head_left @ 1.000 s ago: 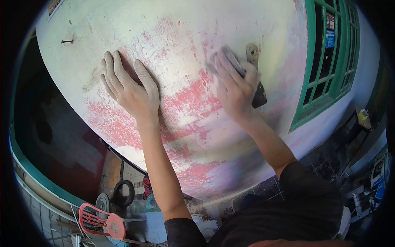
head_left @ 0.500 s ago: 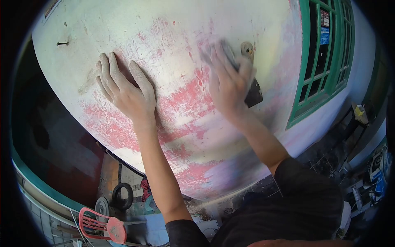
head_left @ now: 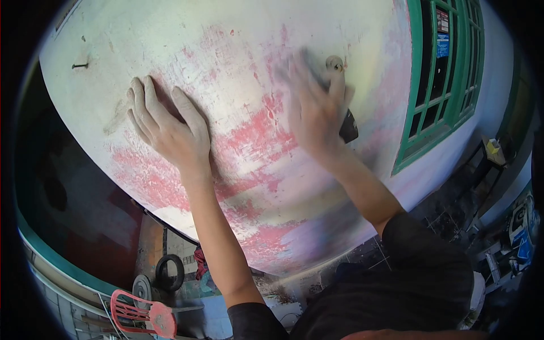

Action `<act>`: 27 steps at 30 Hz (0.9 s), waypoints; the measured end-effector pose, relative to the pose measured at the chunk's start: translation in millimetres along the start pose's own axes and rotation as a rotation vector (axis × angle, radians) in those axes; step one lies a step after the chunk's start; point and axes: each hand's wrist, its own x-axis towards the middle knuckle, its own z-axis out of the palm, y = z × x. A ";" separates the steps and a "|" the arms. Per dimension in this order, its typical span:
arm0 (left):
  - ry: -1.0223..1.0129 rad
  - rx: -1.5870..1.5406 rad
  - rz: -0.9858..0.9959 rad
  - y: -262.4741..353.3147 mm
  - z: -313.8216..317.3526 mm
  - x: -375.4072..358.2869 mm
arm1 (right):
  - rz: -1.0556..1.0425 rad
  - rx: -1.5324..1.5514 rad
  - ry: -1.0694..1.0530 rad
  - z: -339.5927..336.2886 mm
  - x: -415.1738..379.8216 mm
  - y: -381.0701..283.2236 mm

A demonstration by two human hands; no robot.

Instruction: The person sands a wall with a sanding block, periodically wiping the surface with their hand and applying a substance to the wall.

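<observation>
Right hand (head_left: 318, 113) grips blurred block (head_left: 318, 76), long axis up-left; left hand (head_left: 170, 133) lies spread on wall (head_left: 260, 136), window (head_left: 458, 85) near right edge.

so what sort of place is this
Likely a house, perhaps its porch: there's a wall with patchy, worn paint, a green-framed window with bars, and a red chair below.

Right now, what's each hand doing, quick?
Left hand: open, resting on the wall.
Right hand: blurred, but closed around a dark pad.
</observation>
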 end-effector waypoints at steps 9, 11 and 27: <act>-0.004 0.008 -0.004 -0.2 -2.7 -1.7 | 0.001 0.002 -0.010 -1.9 -17.5 -15.3; -0.003 0.008 -0.006 -1.6 -2.0 -2.1 | -0.024 0.110 -0.054 -11.1 -45.3 -19.0; 0.015 -0.017 -0.008 -2.9 -2.5 -0.4 | -0.154 0.236 -0.116 -6.2 -38.2 -25.4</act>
